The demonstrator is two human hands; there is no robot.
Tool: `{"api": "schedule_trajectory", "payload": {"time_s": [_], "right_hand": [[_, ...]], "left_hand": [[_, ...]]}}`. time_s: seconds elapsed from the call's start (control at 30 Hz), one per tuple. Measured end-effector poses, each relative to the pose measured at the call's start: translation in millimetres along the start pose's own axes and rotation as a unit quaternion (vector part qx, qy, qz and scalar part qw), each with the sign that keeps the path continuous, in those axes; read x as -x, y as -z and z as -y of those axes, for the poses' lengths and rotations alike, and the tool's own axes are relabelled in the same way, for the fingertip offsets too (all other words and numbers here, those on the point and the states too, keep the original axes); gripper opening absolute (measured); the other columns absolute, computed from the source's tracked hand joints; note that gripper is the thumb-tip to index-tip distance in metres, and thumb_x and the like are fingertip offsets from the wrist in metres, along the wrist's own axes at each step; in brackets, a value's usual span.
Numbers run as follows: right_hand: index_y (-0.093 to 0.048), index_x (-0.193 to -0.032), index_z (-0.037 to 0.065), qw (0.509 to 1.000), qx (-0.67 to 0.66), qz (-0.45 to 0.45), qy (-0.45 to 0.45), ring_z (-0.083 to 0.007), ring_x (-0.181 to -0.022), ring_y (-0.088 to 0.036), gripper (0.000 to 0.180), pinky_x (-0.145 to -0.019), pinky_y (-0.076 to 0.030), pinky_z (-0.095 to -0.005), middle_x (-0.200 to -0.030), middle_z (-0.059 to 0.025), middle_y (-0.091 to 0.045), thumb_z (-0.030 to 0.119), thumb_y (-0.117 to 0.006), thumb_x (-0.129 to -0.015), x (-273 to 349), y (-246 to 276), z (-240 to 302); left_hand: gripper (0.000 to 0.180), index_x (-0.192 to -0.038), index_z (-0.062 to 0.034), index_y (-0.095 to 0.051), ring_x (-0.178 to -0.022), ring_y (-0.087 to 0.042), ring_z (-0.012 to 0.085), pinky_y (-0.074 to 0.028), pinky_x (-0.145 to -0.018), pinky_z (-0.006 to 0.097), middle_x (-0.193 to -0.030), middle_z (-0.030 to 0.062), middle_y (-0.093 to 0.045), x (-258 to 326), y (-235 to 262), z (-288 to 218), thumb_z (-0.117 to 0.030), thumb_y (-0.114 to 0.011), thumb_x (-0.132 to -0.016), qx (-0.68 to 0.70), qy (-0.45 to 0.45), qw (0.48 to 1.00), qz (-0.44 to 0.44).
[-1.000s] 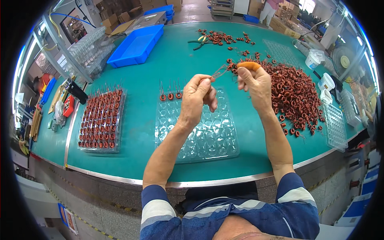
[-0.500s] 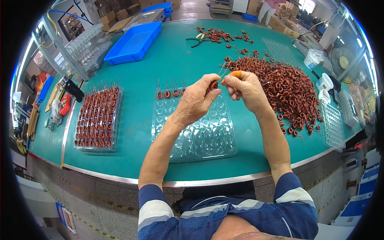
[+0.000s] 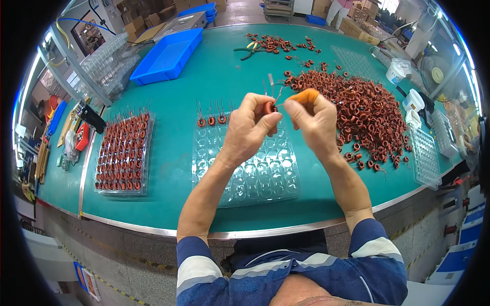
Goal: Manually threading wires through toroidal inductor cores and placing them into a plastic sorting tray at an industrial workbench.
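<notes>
Pinched between thumb and fingers of the left hand (image 3: 246, 131), a copper coil (image 3: 268, 107) sits, its wires (image 3: 271, 79) pointing up, probably leaving them free for the right hand (image 3: 315, 124) close beside. Whether those right fingertips grip a wire, I can't tell; it's blurry. Beneath, the clear tray (image 3: 256, 184) is partly covered; rightward, the coil pile (image 3: 365, 115) lies handy, presumably for picking.

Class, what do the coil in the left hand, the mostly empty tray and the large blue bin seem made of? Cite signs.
Coil: perhaps copper wire, slightly glossy, judging by its reddish-brown colour and thin wire ends.
Tray: probably clear, glossy plastic; the green table shows through, with bright highlights.
Bin: likely smooth plastic, given its even blue colour.
</notes>
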State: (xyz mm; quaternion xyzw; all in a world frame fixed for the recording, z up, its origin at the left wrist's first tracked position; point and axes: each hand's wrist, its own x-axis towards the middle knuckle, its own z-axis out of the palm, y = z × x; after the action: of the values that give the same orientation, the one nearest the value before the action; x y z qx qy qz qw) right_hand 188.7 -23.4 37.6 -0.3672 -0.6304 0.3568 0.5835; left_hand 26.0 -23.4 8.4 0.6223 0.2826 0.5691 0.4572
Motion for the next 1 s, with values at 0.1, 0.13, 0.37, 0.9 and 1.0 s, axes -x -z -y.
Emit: {"api": "schedule_trajectory", "payload": {"time_s": [0.1, 0.13, 0.37, 0.9, 1.0], "right_hand": [[-0.064, -0.084, 0.000, 0.985, -0.139, 0.078, -0.062, -0.0048, -0.052, -0.050, 0.019, -0.046, -0.039, -0.0202, -0.062, -0.0008, -0.058, 0.018, -0.070, -0.086, -11, 12, 1], [-0.064, -0.084, 0.000, 0.985, -0.140, 0.078, -0.061, -0.0048, -0.052, -0.050, 0.019, -0.046, -0.039, -0.0202, -0.062, -0.0008, -0.058, 0.018, -0.070, -0.086, -11, 12, -1], [-0.064, -0.087, -0.002, 0.993, -0.031, 0.099, -0.056, -0.0051, -0.054, -0.053, 0.021, -0.047, -0.042, -0.0201, -0.064, -0.0018, -0.060, 0.017, -0.071, -0.086, -9, 9, -2], [-0.055, -0.121, 0.001, 0.986, 0.074, 0.086, 0.121, -0.0109, -0.088, -0.062, 0.043, -0.081, -0.051, -0.0246, -0.106, -0.0047, -0.063, 0.004, -0.072, -0.082, -24, 29, -13], [-0.056, -0.120, -0.001, 0.987, 0.016, 0.094, 0.131, -0.0112, -0.087, -0.061, 0.042, -0.082, -0.051, -0.0254, -0.104, -0.0047, -0.062, 0.002, -0.072, -0.082, -24, 28, -10]], "left_hand": [[0.026, -0.111, 0.0005, -0.046, -0.065, -0.060, 0.0166, -0.051, -0.059, 0.029, -0.079, 0.0077, -0.058, 3, -6, -3, -0.015, -0.058, -0.094, 0.145, -0.040, 0.988, 0.041], [0.025, -0.112, 0.0003, -0.045, -0.064, -0.059, 0.0171, -0.051, -0.058, 0.029, -0.080, 0.0090, -0.058, 3, -8, -2, -0.014, -0.055, -0.095, 0.223, -0.050, 0.971, 0.064], [0.028, -0.118, 0.0018, -0.044, -0.060, -0.054, 0.0153, -0.047, -0.055, 0.026, -0.075, 0.0076, -0.055, -4, -7, 3, -0.017, -0.049, -0.098, 0.162, 0.048, 0.986, 0.006], [0.030, -0.104, 0.0021, -0.054, -0.054, -0.041, 0.0086, -0.035, -0.046, 0.023, -0.065, 0.0007, -0.044, -1, 0, -10, -0.027, -0.052, -0.097, 0.227, 0.114, 0.964, 0.076], [0.028, -0.102, 0.0011, -0.055, -0.054, -0.040, 0.0080, -0.034, -0.045, 0.023, -0.065, 0.0003, -0.044, -1, -1, -12, -0.026, -0.052, -0.097, 0.234, 0.111, 0.962, 0.088]]}}
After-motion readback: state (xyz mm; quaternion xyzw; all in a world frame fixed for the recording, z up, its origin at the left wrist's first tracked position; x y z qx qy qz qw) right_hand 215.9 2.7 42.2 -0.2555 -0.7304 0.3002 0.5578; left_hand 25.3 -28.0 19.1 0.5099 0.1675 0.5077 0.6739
